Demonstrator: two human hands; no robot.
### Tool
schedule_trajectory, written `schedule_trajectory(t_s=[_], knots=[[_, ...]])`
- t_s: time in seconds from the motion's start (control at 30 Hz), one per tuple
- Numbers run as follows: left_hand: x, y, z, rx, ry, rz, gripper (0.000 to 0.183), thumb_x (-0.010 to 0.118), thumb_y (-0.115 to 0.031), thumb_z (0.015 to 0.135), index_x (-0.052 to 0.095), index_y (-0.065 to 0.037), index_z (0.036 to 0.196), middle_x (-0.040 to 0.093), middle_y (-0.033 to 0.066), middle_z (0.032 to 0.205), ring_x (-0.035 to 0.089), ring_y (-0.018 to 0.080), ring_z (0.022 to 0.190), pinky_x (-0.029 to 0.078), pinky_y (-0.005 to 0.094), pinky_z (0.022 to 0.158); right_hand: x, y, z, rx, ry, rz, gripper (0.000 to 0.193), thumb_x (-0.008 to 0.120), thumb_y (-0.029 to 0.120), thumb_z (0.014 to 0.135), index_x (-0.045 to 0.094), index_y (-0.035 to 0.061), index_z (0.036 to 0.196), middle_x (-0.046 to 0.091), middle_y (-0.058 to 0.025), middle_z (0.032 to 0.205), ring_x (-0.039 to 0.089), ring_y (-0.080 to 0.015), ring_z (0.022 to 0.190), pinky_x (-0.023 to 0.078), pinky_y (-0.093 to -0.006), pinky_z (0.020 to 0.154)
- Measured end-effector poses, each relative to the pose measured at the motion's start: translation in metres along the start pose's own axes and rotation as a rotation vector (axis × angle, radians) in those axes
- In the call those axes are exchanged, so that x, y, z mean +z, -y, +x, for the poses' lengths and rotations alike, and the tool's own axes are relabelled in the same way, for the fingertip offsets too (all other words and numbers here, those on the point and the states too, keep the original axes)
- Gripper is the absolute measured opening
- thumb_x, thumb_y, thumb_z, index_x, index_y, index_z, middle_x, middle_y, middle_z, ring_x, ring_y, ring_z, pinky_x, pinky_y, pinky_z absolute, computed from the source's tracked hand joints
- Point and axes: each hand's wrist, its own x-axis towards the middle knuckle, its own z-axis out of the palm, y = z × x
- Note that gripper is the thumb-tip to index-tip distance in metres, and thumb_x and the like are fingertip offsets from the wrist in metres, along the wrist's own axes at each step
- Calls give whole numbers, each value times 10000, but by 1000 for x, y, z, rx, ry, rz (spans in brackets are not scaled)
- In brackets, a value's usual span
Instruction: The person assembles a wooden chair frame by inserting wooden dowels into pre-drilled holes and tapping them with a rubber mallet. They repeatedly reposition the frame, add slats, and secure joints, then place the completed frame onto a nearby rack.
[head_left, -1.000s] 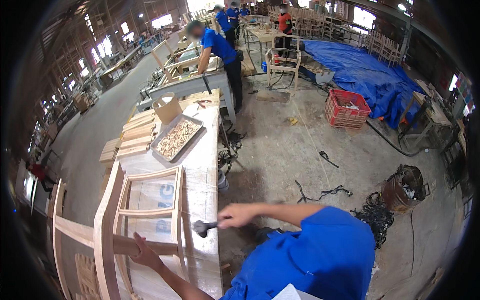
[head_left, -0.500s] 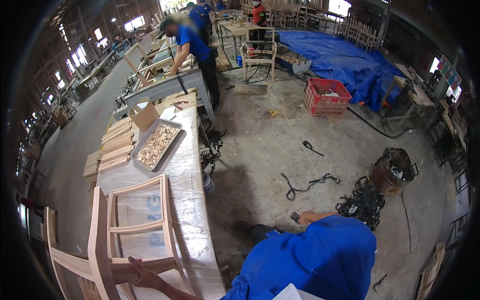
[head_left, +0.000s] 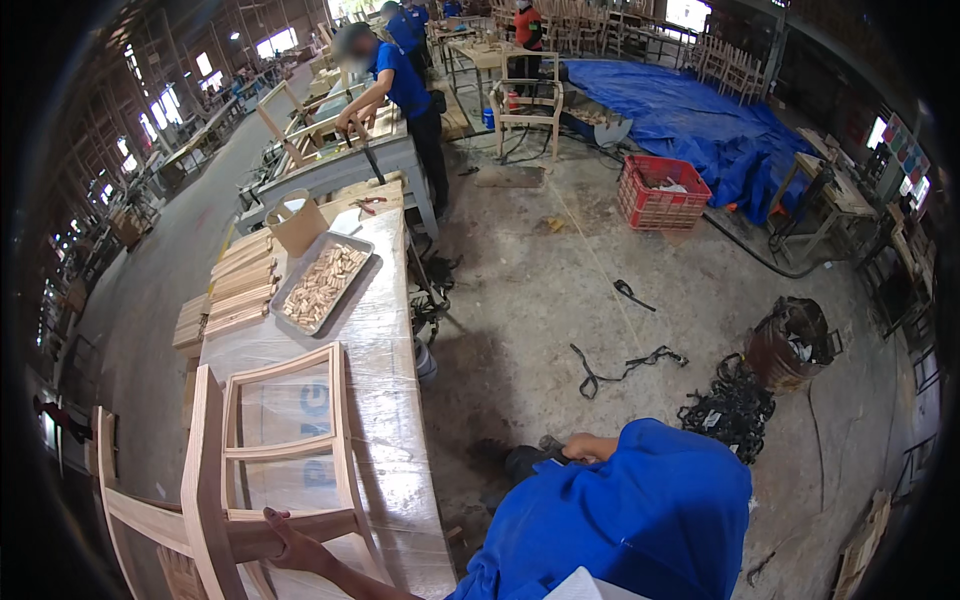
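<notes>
A pale wooden chair frame (head_left: pixel 335 450) stands on the film-covered workbench (head_left: pixel 385 400) at the left. My left hand (head_left: pixel 296 548) grips its lower rail, thumb on the near side and the other fingers partly hidden behind the wood. A thick upright leg (head_left: pixel 203 480) rises just left of that hand. My right hand (head_left: pixel 582 446) is low beside my blue-sleeved body, out from the bench. It is closed around a dark, blunt-ended tool (head_left: pixel 550 443); its kind does not show, and my sleeve covers part of the hand.
Beyond the frame lie a metal tray of wooden dowels (head_left: pixel 322 282), stacked wood strips (head_left: pixel 242 285), a cardboard container (head_left: pixel 296 224) and pliers (head_left: pixel 370 205). A co-worker (head_left: pixel 405 90) stands at a further bench. Black straps (head_left: pixel 625 370), a rusty bin (head_left: pixel 792 345) and a red crate (head_left: pixel 663 192) occupy the floor.
My right hand has moved left and slightly down with the dark tool. My left hand still grips the rail. The whole view has shifted a little, and the co-worker's arms have moved.
</notes>
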Motion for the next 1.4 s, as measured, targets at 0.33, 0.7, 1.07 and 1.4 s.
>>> schedule_trajectory(t_s=[0.33, 0.7, 1.07, 1.4], knots=[[-3, 15, 6, 18, 23, -38, 279, 714, -185, 976, 733, 93, 960, 647, 60, 772, 594, 160, 749, 492, 347, 745, -4, 28, 35, 299, -71, 305, 418, 586, 351, 935, 737, -35, 978, 718, -200, 883, 719, -327, 740, 589, -471, 643], [-1, 13, 6, -20, 16, -101, 219, 707, -147, 977, 701, 67, 934, 645, 61, 805, 598, 160, 767, 506, 349, 760, 21, 10, 13, -116, 64, -179, 421, 602, 296, 895, 725, -56, 1091, 729, -256, 1072, 738, -348, 958, 573, -428, 778], [-6, 19, 7, 24, 22, -86, 230, 712, -144, 973, 663, 60, 879, 641, 63, 791, 595, 156, 742, 502, 329, 717, 6, 39, 2, 110, 17, 64, 345, 610, 262, 851, 752, -48, 909, 750, -207, 882, 751, -334, 804, 576, -432, 700], [-2, 12, 7, -13, 9, -187, 231, 747, -127, 936, 671, 91, 922, 653, 83, 814, 629, 161, 745, 540, 301, 713, 5, 53, 17, 248, -20, 204, 462, 626, 333, 882, 734, -54, 1110, 726, -253, 1120, 723, -372, 1010, 560, -438, 827]])
